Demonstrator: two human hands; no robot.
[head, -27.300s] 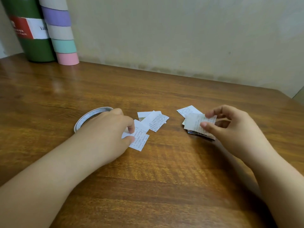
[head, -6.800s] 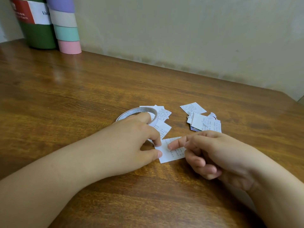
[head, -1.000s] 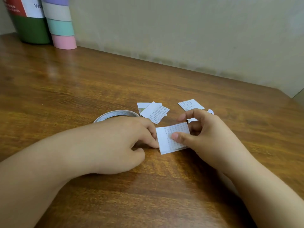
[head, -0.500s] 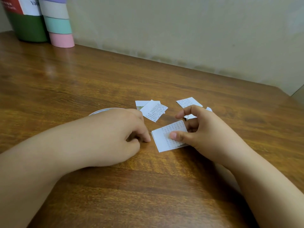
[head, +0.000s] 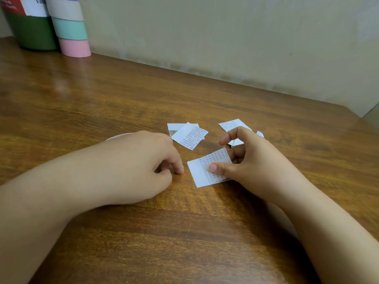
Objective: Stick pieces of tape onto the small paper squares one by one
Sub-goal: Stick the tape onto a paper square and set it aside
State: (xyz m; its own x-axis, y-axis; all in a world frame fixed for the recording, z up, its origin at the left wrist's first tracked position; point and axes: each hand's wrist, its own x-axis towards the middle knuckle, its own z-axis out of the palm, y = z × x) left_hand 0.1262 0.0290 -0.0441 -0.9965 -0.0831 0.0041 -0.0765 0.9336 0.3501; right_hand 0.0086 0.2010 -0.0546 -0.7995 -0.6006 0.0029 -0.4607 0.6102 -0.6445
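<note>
My right hand [head: 256, 165] pinches a small printed paper square [head: 200, 173], thumb on top and fingers behind it, low over the wooden table [head: 184, 232]. My left hand [head: 133, 167] rests on the table just left of that square, fingers curled, index tip and thumb drawn together; nothing shows between them. It covers most of the white tape roll [head: 118, 136], of which only a thin rim shows behind the knuckles. Two overlapping paper squares [head: 189, 135] lie beyond the left hand. More squares [head: 233, 125] lie behind my right hand, partly hidden by its fingers.
A green canister [head: 30, 31] and a stack of pastel tape rolls [head: 70, 31] stand at the far left corner against the wall. The table's right edge runs close to the far right of the view.
My left hand has drawn back to the left, away from the paper square, and now hides more of the tape roll. My right hand keeps its pinch on the square.
</note>
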